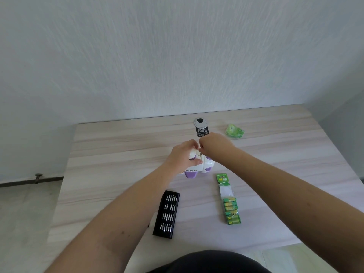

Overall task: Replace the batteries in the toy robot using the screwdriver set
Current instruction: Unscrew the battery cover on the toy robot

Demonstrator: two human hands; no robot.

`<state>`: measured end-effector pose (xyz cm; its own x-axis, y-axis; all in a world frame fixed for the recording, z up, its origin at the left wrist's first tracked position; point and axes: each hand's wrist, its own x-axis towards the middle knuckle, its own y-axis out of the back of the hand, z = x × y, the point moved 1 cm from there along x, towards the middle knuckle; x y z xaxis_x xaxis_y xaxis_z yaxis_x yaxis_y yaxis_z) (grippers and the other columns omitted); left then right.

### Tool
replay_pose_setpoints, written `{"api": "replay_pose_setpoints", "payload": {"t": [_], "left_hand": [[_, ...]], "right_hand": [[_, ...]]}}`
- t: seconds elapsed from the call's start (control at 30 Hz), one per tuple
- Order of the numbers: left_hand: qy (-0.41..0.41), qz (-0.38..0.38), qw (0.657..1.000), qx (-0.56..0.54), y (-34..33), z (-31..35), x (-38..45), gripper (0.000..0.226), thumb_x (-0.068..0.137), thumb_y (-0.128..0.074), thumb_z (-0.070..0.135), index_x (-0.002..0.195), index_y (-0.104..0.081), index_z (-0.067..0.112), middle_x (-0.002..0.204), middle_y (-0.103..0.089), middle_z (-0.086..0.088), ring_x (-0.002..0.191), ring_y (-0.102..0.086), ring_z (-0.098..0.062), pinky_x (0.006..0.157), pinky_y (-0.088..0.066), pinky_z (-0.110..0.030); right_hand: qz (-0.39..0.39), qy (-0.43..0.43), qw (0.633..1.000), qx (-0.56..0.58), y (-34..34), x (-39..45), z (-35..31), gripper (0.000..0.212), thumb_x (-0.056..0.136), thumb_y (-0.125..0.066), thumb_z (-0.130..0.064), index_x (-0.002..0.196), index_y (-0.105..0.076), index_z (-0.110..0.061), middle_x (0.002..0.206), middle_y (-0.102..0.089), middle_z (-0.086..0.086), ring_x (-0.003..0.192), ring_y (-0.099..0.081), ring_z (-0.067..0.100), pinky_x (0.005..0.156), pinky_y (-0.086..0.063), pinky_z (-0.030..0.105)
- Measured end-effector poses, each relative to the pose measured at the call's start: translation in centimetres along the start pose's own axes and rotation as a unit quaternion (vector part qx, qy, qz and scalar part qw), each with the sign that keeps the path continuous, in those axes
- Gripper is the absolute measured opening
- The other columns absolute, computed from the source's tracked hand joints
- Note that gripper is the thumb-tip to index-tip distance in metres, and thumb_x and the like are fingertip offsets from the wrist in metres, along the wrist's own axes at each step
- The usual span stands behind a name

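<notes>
One toy robot (pixel 199 166), white and purple. One black screwdriver bit case (pixel 166 214), four rows of bits. One strip pack of green batteries (pixel 229 201), about six showing. One crumpled green wrapper (pixel 234 131). One black tag (pixel 202 132). Two hands.

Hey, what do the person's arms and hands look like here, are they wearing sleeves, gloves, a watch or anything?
Both forearms are bare all the way into view, with no sleeves showing. The left hand and right hand wear no gloves, and no watch, bracelet or ring is visible. Dark clothing shows at the bottom edge, on the torso.
</notes>
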<state>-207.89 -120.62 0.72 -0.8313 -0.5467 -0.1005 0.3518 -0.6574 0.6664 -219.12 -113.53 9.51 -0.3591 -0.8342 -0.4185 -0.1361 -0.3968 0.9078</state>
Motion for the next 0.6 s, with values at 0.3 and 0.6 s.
{"api": "replay_pose_setpoints", "payload": {"t": [0.3,0.6], "left_hand": [[0.001,0.002,1.0,-0.002,-0.08,-0.13,0.02,0.042,0.071,-0.081,0.028,0.104,-0.056,0.022,0.098,-0.065,0.004,0.093,-0.061,-0.022,0.082,-0.049,-0.035],[-0.002,0.005,1.0,-0.001,-0.13,-0.15,0.02,0.043,0.071,-0.082,0.027,0.105,-0.056,0.022,0.102,-0.065,0.004,0.095,-0.059,-0.021,0.083,-0.047,-0.032]], "right_hand": [[0.026,0.04,0.999,-0.019,0.13,-0.32,0.18,0.018,0.088,-0.059,-0.017,0.105,-0.064,-0.014,0.102,-0.063,0.007,0.096,-0.062,0.027,0.074,-0.048,0.031],[0.041,0.036,0.998,-0.032,0.37,-0.72,0.18,0.024,0.086,-0.057,-0.009,0.108,-0.065,-0.016,0.105,-0.062,0.007,0.094,-0.061,0.028,0.071,-0.047,0.031]]}}
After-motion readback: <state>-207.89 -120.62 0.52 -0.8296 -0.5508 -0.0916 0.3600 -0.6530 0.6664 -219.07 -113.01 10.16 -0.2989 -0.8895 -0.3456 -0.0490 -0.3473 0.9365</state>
